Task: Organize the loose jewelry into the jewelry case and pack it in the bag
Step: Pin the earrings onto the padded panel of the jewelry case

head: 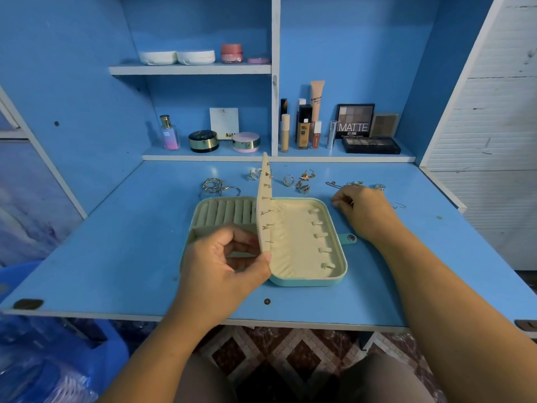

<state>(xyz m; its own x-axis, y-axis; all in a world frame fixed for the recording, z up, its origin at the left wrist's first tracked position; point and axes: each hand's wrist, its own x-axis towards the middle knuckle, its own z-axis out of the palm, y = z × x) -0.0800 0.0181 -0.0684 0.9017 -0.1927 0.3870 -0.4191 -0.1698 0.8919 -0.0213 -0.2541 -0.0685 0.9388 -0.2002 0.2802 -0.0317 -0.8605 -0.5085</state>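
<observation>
Jewelry case point(308, 282), a mint-green rounded box lined in cream fabric, lies open on the blue laminate counter point(116, 242), between the two hands. The left hand point(220, 269) pinches the near end of the cream fabric earring panel point(264, 216) between thumb and curled fingers, standing it upright over the case's spine. The right hand point(366, 210) sits just right of the case, knuckles up, fingers curled down toward the counter among the loose pieces. Whether it has caught anything I cannot tell.

I'd judge the filling step is under way: earrings are on the panel, and rings and chains have yet to go in. The next move calls for a fine pinch on a thin piece lying flat, then a carry leftward into the case.

Counted:
- One case and one panel.
- Five cream necklace tabs point(319, 235) in the half nearer the right hand.
- Seven gold earring posts point(266, 227) through the panel.
- Roughly nine loose gold and silver pieces point(302, 188) beyond both hands, though the tangles make that uncertain.
</observation>
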